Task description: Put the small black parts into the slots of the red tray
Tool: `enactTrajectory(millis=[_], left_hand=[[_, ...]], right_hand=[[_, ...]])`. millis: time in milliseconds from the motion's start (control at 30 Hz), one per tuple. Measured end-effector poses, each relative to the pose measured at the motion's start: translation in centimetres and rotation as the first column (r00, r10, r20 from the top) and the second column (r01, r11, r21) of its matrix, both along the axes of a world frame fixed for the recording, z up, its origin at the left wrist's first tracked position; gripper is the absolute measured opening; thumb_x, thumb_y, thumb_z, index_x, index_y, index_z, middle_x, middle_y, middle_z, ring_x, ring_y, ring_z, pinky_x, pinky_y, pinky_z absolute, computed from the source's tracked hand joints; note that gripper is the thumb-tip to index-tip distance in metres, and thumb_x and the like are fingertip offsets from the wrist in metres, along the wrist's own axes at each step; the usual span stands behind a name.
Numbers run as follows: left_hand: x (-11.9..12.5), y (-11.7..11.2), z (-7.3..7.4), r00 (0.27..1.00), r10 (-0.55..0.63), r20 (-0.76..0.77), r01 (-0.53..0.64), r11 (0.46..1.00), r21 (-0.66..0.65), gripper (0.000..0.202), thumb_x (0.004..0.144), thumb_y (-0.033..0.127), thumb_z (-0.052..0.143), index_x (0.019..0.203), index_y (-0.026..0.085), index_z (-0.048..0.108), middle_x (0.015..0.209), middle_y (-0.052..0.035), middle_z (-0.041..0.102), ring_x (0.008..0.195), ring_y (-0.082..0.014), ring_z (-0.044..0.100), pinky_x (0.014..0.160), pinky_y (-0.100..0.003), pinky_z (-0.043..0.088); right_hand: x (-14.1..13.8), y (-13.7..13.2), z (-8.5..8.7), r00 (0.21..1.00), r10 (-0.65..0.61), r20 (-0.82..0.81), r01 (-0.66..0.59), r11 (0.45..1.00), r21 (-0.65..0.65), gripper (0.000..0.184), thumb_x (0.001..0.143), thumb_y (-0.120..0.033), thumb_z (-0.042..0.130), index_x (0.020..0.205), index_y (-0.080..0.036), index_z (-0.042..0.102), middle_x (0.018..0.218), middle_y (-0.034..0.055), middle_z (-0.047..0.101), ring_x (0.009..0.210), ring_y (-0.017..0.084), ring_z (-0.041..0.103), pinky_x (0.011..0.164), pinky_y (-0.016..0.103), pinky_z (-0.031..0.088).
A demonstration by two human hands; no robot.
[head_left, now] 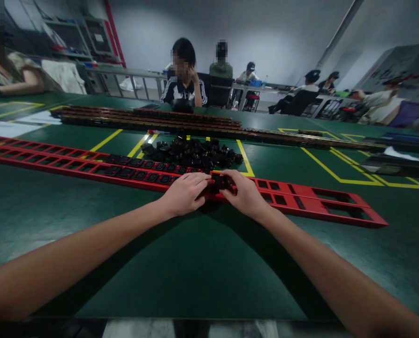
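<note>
- Forearms [100, 246] lie nearest, reaching over the green table [181, 286].
- Right hand [247, 195]: thumb and finger pinched about a black part [217, 181] at the red frame [306, 192].
- Left hand [187, 191]: curled at the part's left; fingertips hidden, hold cannot be confirmed.
- Step, as judged: seating the part; next move likely calls for squaring and even pressure.
- Part sits between both hands, right of fitted parts [152, 178], nearer than the loose pile [198, 152].

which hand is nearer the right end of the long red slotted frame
Right. The right hand is at the red slotted frame, left of its right end; the left hand is also at the frame, but farther left, past the right hand.
</note>
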State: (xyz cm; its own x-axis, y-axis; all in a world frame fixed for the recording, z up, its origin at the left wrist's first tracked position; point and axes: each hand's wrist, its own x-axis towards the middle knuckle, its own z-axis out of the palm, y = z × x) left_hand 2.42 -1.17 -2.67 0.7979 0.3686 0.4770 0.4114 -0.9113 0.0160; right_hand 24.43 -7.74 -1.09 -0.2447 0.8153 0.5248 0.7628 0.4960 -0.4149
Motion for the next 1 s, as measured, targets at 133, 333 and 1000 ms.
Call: enactTrajectory(millis=[133, 333, 1000], left_hand=[[-0.01, -0.03, -0.02, 1.0, -0.011, 0.012, 0.011, 1.0, -0.015, 0.043, 0.087, 0.02, 0.059, 0.129, 0.011, 0.058, 0.135, -0.0137, 0.061, 0.128, -0.0281, 0.055, 0.108, -0.045, 0.048], [0.03, -0.31, 0.13, 0.997, 0.074, 0.012, -0.073, 0.997, -0.021, 0.044, 0.087, 0.027, 0.06, 0.129, 0.012, 0.059, 0.138, -0.0131, 0.06, 0.129, -0.0292, 0.055, 0.108, -0.046, 0.047], [-0.28, -0.13, 0.08, 0.999, 0.033, 0.016, -0.033, 0.999, -0.02, 0.048, 0.087, 0.021, 0.058, 0.134, 0.013, 0.054, 0.138, -0.0131, 0.06, 0.129, -0.0273, 0.054, 0.109, -0.045, 0.046]], right_hand=[[-0.51, -0.14, -0.42, 1.0, -0.014, 0.02, 0.015, 0.999, -0.037, 0.024, 0.085, -0.023, 0.066, 0.107, -0.02, 0.058, 0.106, 0.0086, 0.066, 0.096, 0.024, 0.065, 0.085, 0.04, 0.054], [-0.41, -0.12, -0.5, 0.993, -0.021, 0.12, 0.019, 1.0, 0.02, 0.017, 0.086, -0.024, 0.068, 0.101, -0.02, 0.058, 0.104, 0.0093, 0.066, 0.097, 0.025, 0.061, 0.087, 0.042, 0.051], [-0.58, -0.24, 0.13, 0.971, 0.018, 0.238, -0.023, 1.0, 0.02, 0.013, 0.095, -0.025, 0.059, 0.106, -0.019, 0.062, 0.106, 0.0097, 0.067, 0.1, 0.025, 0.057, 0.091, 0.042, 0.045]])
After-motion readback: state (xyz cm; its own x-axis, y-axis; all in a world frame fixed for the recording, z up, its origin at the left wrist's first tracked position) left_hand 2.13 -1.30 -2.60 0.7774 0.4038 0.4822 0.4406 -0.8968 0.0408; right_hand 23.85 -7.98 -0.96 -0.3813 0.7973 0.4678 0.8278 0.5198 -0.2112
